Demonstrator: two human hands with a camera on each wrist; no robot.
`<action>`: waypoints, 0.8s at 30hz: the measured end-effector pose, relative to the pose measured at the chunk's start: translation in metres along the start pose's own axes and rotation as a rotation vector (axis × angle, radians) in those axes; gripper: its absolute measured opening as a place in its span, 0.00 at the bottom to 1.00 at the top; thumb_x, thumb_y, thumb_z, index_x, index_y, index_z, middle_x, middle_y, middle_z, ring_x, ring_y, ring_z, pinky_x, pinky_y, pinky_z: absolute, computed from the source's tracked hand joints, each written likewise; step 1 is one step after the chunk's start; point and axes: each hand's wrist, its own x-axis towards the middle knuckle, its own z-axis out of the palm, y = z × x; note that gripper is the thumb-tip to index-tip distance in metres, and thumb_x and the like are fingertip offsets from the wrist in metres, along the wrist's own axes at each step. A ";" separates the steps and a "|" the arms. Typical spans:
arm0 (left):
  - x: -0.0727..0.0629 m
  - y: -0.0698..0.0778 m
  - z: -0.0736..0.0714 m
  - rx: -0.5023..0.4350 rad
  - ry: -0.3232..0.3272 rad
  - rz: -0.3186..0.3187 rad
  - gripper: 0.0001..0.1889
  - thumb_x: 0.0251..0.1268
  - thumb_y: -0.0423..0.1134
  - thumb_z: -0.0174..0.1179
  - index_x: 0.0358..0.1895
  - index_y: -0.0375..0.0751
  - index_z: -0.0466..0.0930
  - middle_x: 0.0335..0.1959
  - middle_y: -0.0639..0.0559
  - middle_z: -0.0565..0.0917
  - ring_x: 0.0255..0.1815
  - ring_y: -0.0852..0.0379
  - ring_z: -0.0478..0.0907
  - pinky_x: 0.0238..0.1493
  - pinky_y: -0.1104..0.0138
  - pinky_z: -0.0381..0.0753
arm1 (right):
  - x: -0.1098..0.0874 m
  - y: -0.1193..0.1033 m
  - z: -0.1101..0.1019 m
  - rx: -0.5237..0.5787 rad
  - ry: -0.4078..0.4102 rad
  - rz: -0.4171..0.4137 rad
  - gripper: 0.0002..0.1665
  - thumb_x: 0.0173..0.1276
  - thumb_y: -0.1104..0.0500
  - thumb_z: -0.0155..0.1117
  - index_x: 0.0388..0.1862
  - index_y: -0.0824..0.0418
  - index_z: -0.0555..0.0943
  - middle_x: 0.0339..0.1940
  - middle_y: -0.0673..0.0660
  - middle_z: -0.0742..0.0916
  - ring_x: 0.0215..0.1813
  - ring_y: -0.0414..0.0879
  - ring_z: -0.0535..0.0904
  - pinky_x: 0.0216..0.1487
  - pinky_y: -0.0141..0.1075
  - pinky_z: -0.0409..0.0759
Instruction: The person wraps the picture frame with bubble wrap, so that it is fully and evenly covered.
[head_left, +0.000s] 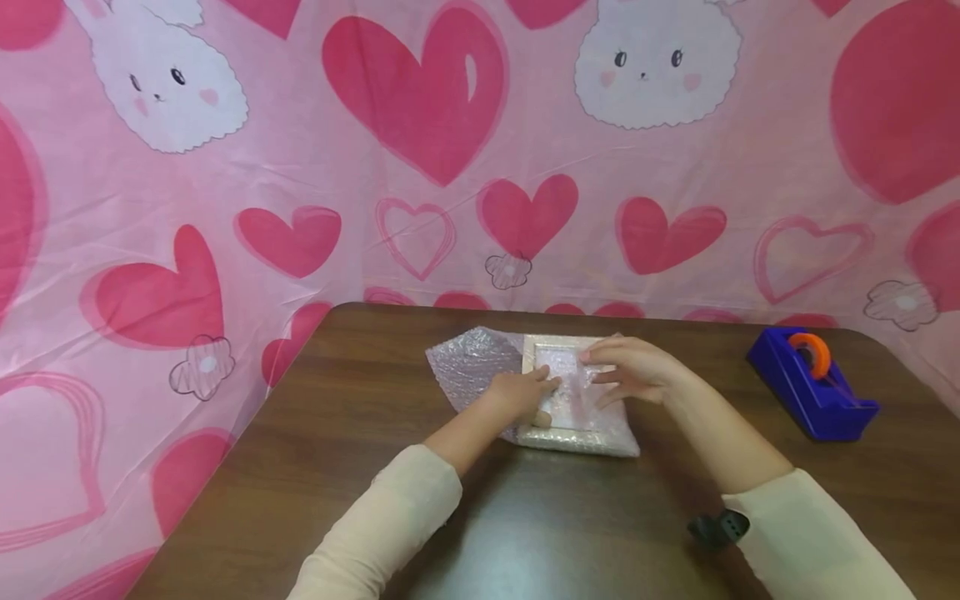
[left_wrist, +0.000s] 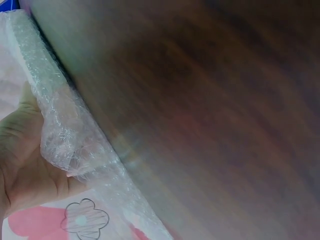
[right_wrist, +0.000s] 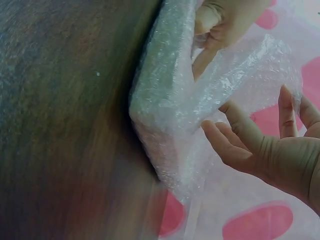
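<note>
A light-coloured picture frame (head_left: 585, 436) lies on the brown table, partly wrapped in clear bubble wrap (head_left: 472, 367). One loose flap of the wrap spreads out to the left. My left hand (head_left: 517, 396) rests on the left part of the frame, fingers extended over its face. The right hand (head_left: 637, 371) is over the right part, where its thumb and a finger pinch the raised edge of the wrap (right_wrist: 260, 65). In the right wrist view, its other fingers (right_wrist: 232, 142) lie against the lifted sheet. Wrap covers the frame's right side and near edge.
A blue tape dispenser (head_left: 813, 392) with an orange roll of tape (head_left: 810, 354) stands at the right of the table (head_left: 360, 375). Behind the table hangs a pink cloth (head_left: 420, 167) printed with hearts and rabbits. A dark strap (head_left: 717, 529) is at the right sleeve.
</note>
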 end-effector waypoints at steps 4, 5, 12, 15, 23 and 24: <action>0.001 -0.001 0.000 -0.018 -0.007 -0.006 0.39 0.58 0.60 0.55 0.72 0.60 0.52 0.73 0.56 0.52 0.67 0.56 0.60 0.58 0.57 0.68 | 0.005 0.004 0.002 -0.027 0.004 0.004 0.07 0.67 0.59 0.56 0.39 0.62 0.75 0.61 0.67 0.65 0.64 0.70 0.56 0.47 0.55 0.76; 0.001 -0.001 0.001 -0.020 -0.011 -0.006 0.39 0.58 0.60 0.55 0.72 0.60 0.51 0.73 0.56 0.52 0.67 0.57 0.60 0.58 0.57 0.68 | 0.006 0.006 0.003 -0.034 0.002 0.006 0.06 0.67 0.59 0.55 0.39 0.62 0.75 0.60 0.67 0.66 0.63 0.70 0.57 0.46 0.55 0.76; 0.001 0.000 0.000 -0.029 -0.003 -0.003 0.40 0.56 0.58 0.58 0.72 0.61 0.52 0.72 0.56 0.53 0.67 0.58 0.60 0.57 0.59 0.69 | 0.012 0.012 0.002 -0.083 0.013 0.030 0.06 0.68 0.60 0.54 0.38 0.61 0.77 0.50 0.59 0.73 0.54 0.60 0.68 0.39 0.48 0.80; 0.000 0.000 -0.002 -0.022 0.003 -0.002 0.39 0.57 0.59 0.57 0.72 0.61 0.52 0.72 0.56 0.53 0.67 0.58 0.61 0.57 0.59 0.69 | 0.013 0.015 0.002 -0.088 0.011 0.031 0.06 0.68 0.60 0.54 0.37 0.60 0.77 0.45 0.57 0.75 0.51 0.58 0.70 0.37 0.46 0.80; -0.001 0.000 0.000 -0.018 0.011 -0.016 0.37 0.56 0.60 0.57 0.69 0.58 0.59 0.72 0.58 0.54 0.62 0.52 0.68 0.53 0.58 0.73 | 0.011 0.022 0.008 -0.169 0.004 0.017 0.24 0.71 0.57 0.51 0.57 0.74 0.70 0.67 0.69 0.64 0.67 0.71 0.53 0.42 0.46 0.79; -0.001 0.000 0.000 -0.020 0.016 -0.015 0.36 0.56 0.61 0.57 0.69 0.58 0.61 0.72 0.58 0.55 0.61 0.51 0.68 0.52 0.58 0.73 | 0.011 0.024 0.007 -0.176 0.002 0.013 0.25 0.71 0.57 0.50 0.59 0.75 0.68 0.67 0.70 0.63 0.67 0.70 0.53 0.43 0.47 0.79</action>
